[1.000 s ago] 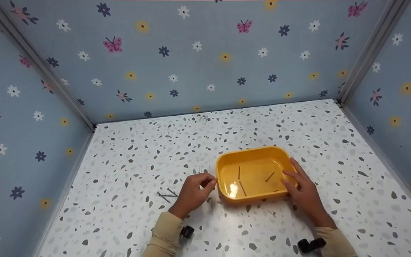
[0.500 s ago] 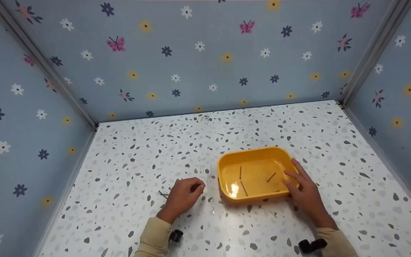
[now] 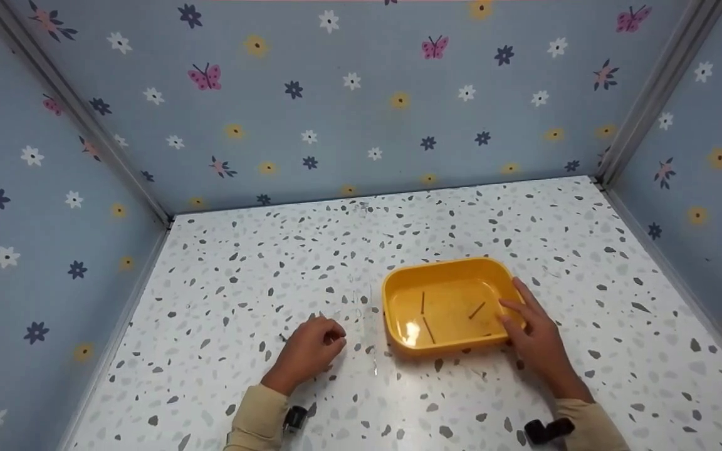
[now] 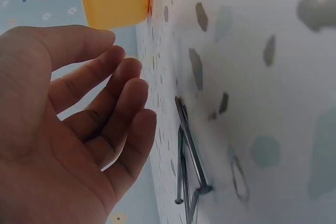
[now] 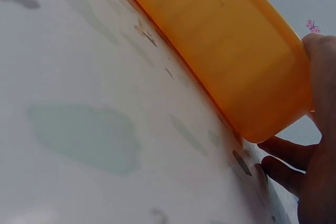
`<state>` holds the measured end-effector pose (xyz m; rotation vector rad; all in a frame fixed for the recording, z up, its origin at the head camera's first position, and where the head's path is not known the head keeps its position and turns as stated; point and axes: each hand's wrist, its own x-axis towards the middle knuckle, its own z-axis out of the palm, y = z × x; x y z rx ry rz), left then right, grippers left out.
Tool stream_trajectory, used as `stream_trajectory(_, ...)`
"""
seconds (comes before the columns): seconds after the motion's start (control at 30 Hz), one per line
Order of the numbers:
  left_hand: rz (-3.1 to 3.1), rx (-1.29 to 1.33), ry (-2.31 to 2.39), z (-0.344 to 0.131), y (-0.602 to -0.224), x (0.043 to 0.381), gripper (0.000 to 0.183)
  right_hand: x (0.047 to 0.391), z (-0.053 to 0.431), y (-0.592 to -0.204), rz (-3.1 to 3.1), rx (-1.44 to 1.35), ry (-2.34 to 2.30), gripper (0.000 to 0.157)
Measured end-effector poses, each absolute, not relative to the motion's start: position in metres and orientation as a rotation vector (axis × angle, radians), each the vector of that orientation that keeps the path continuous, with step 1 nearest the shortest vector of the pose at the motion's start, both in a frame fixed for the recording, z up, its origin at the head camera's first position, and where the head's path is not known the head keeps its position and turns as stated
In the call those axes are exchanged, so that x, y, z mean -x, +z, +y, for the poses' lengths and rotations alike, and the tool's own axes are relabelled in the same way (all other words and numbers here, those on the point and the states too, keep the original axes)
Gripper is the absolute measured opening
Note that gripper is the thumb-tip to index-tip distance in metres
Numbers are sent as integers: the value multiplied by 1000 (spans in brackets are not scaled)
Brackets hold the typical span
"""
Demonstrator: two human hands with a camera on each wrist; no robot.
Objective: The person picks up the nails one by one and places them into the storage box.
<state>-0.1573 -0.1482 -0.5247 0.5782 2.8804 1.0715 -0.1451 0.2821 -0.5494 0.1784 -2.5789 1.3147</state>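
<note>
My left hand (image 3: pixel 308 347) hovers left of the yellow tray (image 3: pixel 452 346) with fingers loosely curved and nothing between them. Close beside its fingertips in the left wrist view, several metal nails (image 4: pixel 193 148) lie in a small crossed pile on the table. The hand covers most of that pile in the head view. My right hand (image 3: pixel 539 344) holds the tray at its right end, thumb over the rim and fingers against the outside wall. Inside the tray lie several nails (image 3: pixel 423 304), spread apart on its floor.
The white speckled table (image 3: pixel 261 263) is bounded by blue flowered panels (image 3: pixel 361 113) at the back and both sides. A thin wire-like loop (image 4: pixel 240 178) lies near the nail pile. Black wrist cameras (image 3: pixel 295 418) sit at both sleeves.
The left hand has drawn back from the tray's left edge toward the loose nails, moving left and slightly nearer. The right hand and the tray keep their place.
</note>
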Motion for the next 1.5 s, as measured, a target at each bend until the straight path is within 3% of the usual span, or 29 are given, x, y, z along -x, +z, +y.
stream_trajectory(0.47,2909,-281,819,-163,-526,150,32,145,282,-550,-2600,-157,1333,36)
stream_trajectory(1.0,2861,-505,1072,-181,-530,148,24,144,282,-548,-2619,-125,1339,38)
stream_trajectory(1.5,3247,-197,703,-189,-528,138,15,145,282,-548,-2582,-172,1356,36)
